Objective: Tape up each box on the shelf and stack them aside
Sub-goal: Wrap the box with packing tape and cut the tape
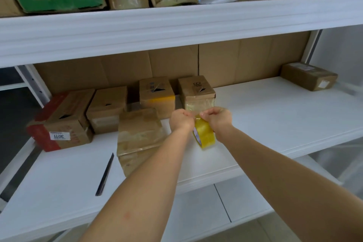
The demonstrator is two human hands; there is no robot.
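Head view: both arms reach over the white shelf toward a small box marked on top.
Left hand: fingers curled, seemingly pinching the free end of clear tape drawn from the roll.
Right hand: curled round the top of the yellow tape roll, which hangs below it.
Tape strip: a clear band seems stuck on the small box's front face; hard to tell exactly.
Other boxes: a tilted box just left of the hands; three more stand behind and left.
Knife: lies apart on the shelf.
Risk: the strip may fold onto itself or tear crookedly if tension slackens; pulling may drag the light box forward.
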